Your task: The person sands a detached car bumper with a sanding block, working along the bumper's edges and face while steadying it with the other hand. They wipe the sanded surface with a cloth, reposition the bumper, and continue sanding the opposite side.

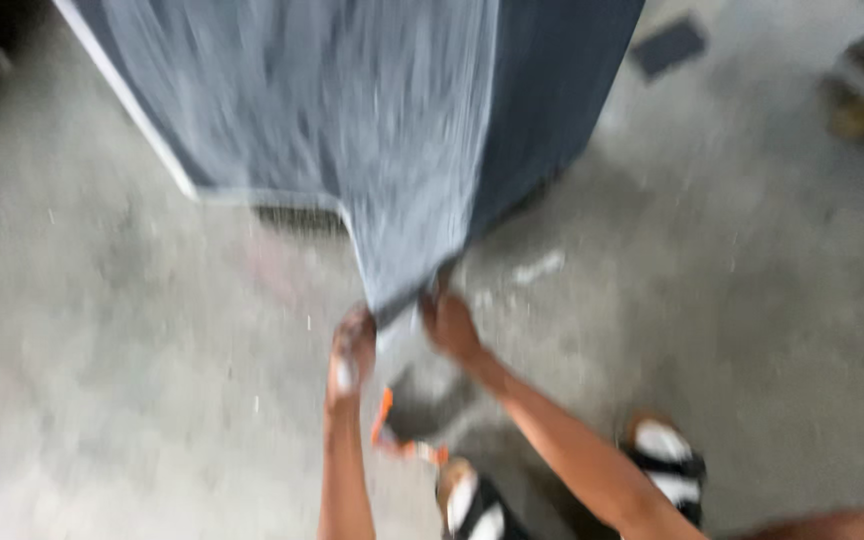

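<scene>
Both hands meet at the lowest corner of a grey-blue cloth (372, 150), which hangs or is stretched up and away from them toward the top of the view. The left hand (352, 350) and right hand (449, 325) sit just beside each other, one on each side of that corner; each seems closed on the cloth's edge, though motion blur hides the fingers, so I cannot tell how firm either pinch is. The cloth's long axis runs from the hands upward, widening as it goes. Its left part is paler grey with a light hem along the lower edge; its right part is darker, a fold line dividing the two. Neither hand is clearly nearer the corner.

Below the cloth corner, between the forearms, lies a small dark thing with an orange edge (392, 425); too blurred to name. Below that, two black-and-white sandals (667, 455) stand on the concrete floor (102, 380). Right of the cloth, up high, a dark flat rectangle (667, 47) lies on the floor, and a brownish object (857, 115) shows near the right edge. No labels or signs can be made out
</scene>
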